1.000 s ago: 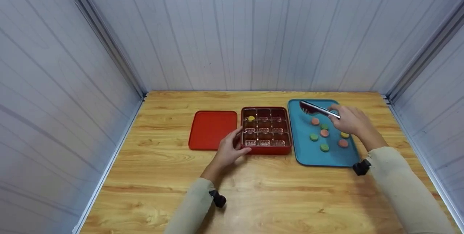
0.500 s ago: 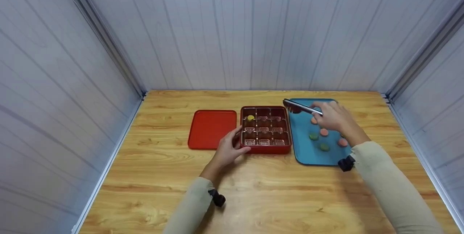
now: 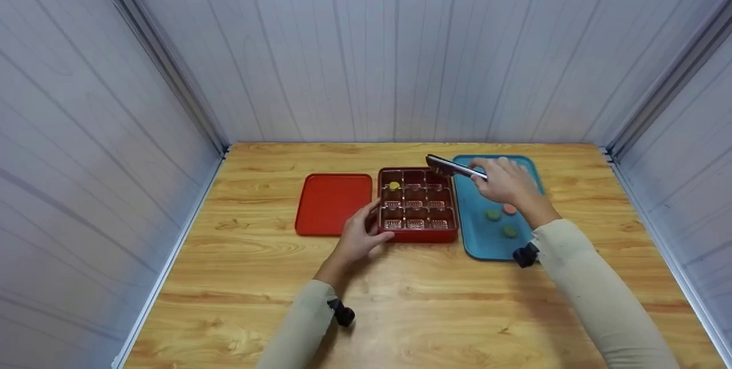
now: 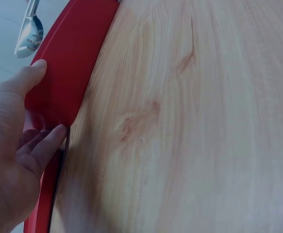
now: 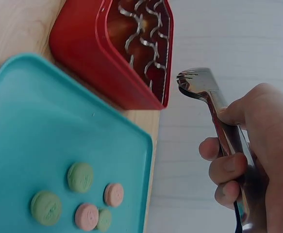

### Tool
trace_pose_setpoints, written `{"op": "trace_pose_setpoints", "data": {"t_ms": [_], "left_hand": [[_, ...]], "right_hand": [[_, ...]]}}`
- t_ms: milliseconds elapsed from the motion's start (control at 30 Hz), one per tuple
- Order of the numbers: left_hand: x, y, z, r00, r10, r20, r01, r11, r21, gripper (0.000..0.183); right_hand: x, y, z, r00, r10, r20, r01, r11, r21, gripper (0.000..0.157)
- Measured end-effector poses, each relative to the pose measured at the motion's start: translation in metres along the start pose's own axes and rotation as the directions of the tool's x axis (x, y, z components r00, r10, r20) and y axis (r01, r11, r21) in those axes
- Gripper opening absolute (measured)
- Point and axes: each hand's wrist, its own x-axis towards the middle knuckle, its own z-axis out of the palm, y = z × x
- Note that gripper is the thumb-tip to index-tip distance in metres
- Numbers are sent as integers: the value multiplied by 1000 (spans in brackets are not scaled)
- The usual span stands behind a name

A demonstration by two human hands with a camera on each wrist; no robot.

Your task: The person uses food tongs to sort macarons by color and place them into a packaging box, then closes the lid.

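My left hand (image 3: 359,237) grips the near left corner of a red box (image 3: 426,235), thumb on its front wall (image 4: 68,48) and fingers at its side. The box has a clear divided insert with several compartments; a yellow macaron (image 3: 394,185) lies in the back left one. My right hand (image 3: 503,180) holds metal tongs (image 3: 457,167), fingers wrapped round the arms (image 5: 231,141). The tong tips sit above the back right corner of the box, close together in the right wrist view. I cannot tell whether anything is between them.
Right of the box is a blue tray (image 3: 477,243) with several macarons, among them green (image 5: 80,176) and pink (image 5: 114,194) ones; my right arm hides part of it. A flat red lid-like piece (image 3: 331,203) lies left of the box. Panel walls (image 3: 366,60) enclose the wooden table (image 3: 434,312).
My right hand has carried the tongs leftward from over the blue tray to the back right corner of the box. The left hand and the box have stayed put.
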Motion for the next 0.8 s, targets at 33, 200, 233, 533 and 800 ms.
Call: {"op": "trace_pose_setpoints", "data": {"t_ms": [33, 200, 233, 533, 800], "left_hand": [[0, 0, 0, 1000, -2, 3, 2, 1000, -9, 90], [0, -2, -1, 1000, 6, 14, -5, 998, -57, 90], [1, -7, 0, 1000, 16, 6, -16, 998, -56, 90], [3, -9, 2, 997, 75, -9, -75, 997, -20, 88], [7, -21, 7, 998, 64, -25, -64, 998, -5, 90]], "right_hand": [[1, -2, 0, 1000, -1, -2, 1, 1000, 1, 40], [7, -14, 2, 1000, -13, -15, 13, 1000, -2, 40], [8, -16, 3, 1000, -17, -18, 17, 1000, -6, 40], [14, -30, 14, 998, -59, -38, 58, 998, -19, 38], [16, -32, 28, 997, -66, -42, 65, 998, -22, 38]]}}
